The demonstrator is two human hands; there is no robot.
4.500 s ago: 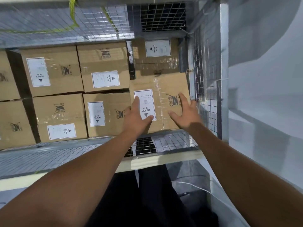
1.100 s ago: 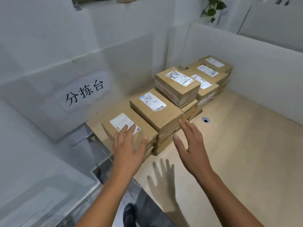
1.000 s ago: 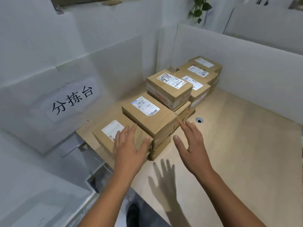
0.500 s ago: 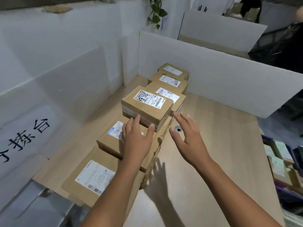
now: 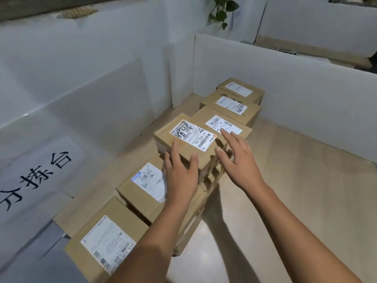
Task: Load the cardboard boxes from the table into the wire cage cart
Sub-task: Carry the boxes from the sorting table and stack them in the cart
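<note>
Head view: six brown cardboard boxes (image 5: 189, 139) visible, white-labelled, rowed along the bench's (image 5: 285, 190) left edge. Left hand (image 5: 179, 174) rests open-gripped on the raised box's near corner; right hand (image 5: 238, 160) hovers beside, fingers spread, holding nothing.

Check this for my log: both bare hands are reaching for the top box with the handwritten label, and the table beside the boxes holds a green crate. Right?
Not quite. In the head view the table beside the boxes is bare; no crate. Left hand and right hand do reach for the handwritten-label box.
</note>
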